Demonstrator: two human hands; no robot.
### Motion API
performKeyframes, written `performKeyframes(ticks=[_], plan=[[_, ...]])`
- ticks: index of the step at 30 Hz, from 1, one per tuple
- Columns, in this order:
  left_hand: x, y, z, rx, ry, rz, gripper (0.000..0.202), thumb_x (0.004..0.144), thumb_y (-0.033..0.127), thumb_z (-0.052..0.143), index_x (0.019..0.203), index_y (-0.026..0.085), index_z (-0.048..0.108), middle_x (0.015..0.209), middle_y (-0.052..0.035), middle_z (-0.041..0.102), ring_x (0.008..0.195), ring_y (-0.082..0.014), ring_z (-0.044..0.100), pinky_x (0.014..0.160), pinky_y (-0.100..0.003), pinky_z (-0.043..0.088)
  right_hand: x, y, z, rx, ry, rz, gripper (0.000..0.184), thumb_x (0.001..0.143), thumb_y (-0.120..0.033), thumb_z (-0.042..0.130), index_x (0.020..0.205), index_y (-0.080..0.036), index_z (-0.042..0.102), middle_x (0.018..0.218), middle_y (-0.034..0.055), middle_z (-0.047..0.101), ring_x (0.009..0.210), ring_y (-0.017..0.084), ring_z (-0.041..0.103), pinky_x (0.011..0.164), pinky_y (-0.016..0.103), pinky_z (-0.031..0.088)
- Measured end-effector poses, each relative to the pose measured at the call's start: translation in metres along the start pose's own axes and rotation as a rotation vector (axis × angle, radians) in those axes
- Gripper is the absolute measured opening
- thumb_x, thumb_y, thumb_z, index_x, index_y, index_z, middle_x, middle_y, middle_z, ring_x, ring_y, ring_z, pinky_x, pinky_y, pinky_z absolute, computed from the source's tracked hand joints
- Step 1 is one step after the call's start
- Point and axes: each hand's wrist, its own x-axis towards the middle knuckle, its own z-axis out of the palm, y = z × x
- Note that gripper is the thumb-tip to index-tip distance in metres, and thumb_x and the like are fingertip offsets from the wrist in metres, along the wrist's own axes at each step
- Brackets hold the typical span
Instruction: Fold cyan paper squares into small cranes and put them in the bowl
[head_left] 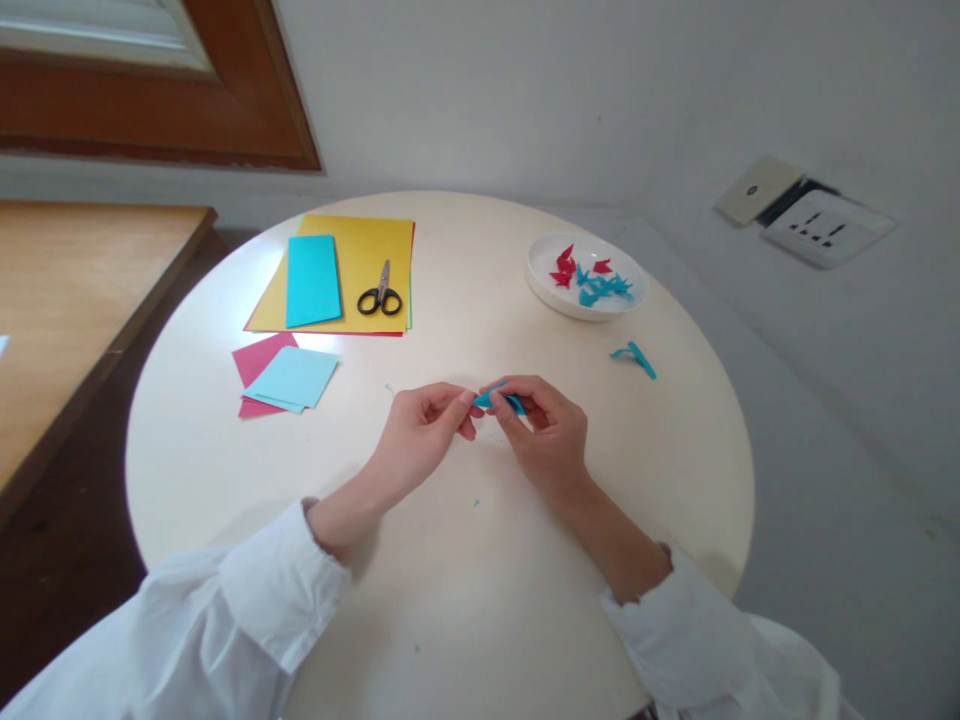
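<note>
Between my two hands, above the middle of the round table, is a small piece of folded blue paper (pixel 513 402). My left hand (pixel 424 430) pinches its pointed left end between thumb and fingers. On its right side, my right hand (pixel 546 430) grips the wider part, with the thumb lying on top. Fingers cover part of the folds, so the full shape is hidden. Off to the right lie blue paper strips (pixel 636 358). Behind them stands a white dish (pixel 536 285) holding several small red and blue folded paper figures (pixel 600 285).
Black-handled scissors (pixel 381 295) and folded blue paper (pixel 313 282) lie on yellow sheets (pixel 360 232) at the back left. Nearer are light blue squares (pixel 296 375) over red squares (pixel 262 358). Tiny blue scraps dot the white table (pixel 450 600). A wall bounds the far side.
</note>
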Motion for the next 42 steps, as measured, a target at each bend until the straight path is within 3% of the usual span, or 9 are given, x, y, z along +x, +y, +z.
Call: performKeyframes(ticks=[13, 32, 37, 42], plan=[[0.0008, -0.0006, 0.001, 0.033, 0.012, 0.023, 0.019, 0.074, 0.029, 0.058, 0.066, 0.014, 0.065, 0.049, -0.0002, 0.058, 0.047, -0.0095, 0.05, 0.045, -0.02, 0.037, -0.0005, -0.0008, 0.0008, -0.005, -0.009, -0.023, 0.003, 0.077, -0.021, 0.061, 0.078, -0.02, 0.064, 0.082, 0.0028, 0.068, 0.074, 0.014, 0.064, 0.067, 0.026, 0.054], [-0.003, 0.0051, 0.0028, 0.043, 0.054, 0.056, 0.015, 0.074, 0.025, 0.057, 0.066, 0.013, 0.062, 0.054, -0.0006, 0.06, 0.05, -0.0101, 0.055, 0.048, -0.02, 0.043, -0.0017, -0.0041, 0.0034, 0.05, 0.007, 0.01, 0.005, 0.076, -0.021, 0.062, 0.08, -0.02, 0.063, 0.084, 0.0029, 0.069, 0.077, 0.015, 0.067, 0.071, 0.029, 0.058], [-0.0021, 0.0043, 0.0035, 0.017, 0.017, 0.069, 0.013, 0.072, 0.026, 0.061, 0.073, 0.014, 0.065, 0.057, -0.0009, 0.063, 0.052, -0.0108, 0.056, 0.05, -0.021, 0.046, -0.0016, -0.0033, 0.0032, 0.066, -0.019, 0.01, 0.004, 0.077, -0.023, 0.061, 0.079, -0.02, 0.063, 0.085, 0.0036, 0.069, 0.08, 0.015, 0.067, 0.073, 0.029, 0.057], [-0.0016, 0.0034, 0.0027, 0.035, 0.05, 0.081, 0.013, 0.073, 0.025, 0.059, 0.07, 0.014, 0.064, 0.056, -0.0009, 0.061, 0.051, -0.0103, 0.055, 0.05, -0.021, 0.044, -0.0024, -0.0024, 0.0026, 0.089, -0.06, -0.021, 0.005, 0.079, -0.021, 0.06, 0.082, -0.021, 0.064, 0.09, 0.0052, 0.068, 0.085, 0.016, 0.066, 0.074, 0.03, 0.057]])
